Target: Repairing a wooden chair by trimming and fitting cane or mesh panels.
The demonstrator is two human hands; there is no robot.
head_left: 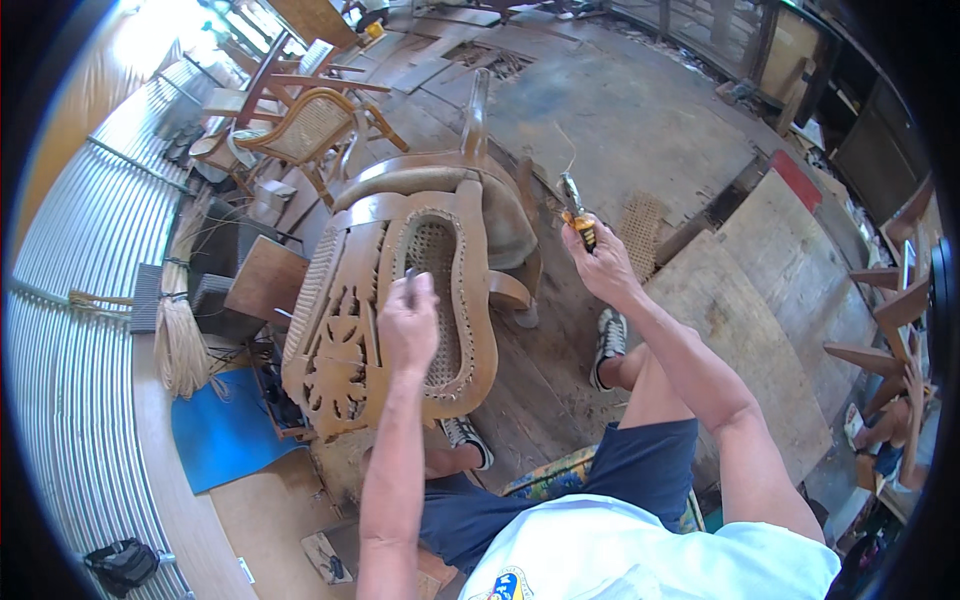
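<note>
A low brown crate point(296, 434) left of the chair holds dark things, too dim to tell apart; a black bag point(124, 566) lies at the lower left, its contents hidden. One carved wooden chair point(480, 300) is in work: it is tipped in front of the person, its back turned up toward them, with one long cane panel point(425, 243) in that back. The left hand point(409, 328) is over this panel, fingers closed round one small dark tool point(410, 283), mostly covered by the fist. The right hand point(604, 264), to the right of the chair, has its fingers wrapped round the handles of one yellow-and-black pair of pliers point(577, 217); a single thin strand point(571, 147) rises near its tip, but whether it is pinched there I cannot tell. Two shoes point(610, 348) show, one on each side. One bundle point(180, 330) of pale strands stands at the left, above a blue sheet point(228, 432). The worn floor point(620, 110) bears a loose cane piece point(641, 232) and large boards point(735, 320); a corrugated wall point(85, 370) curves along the left.
</note>
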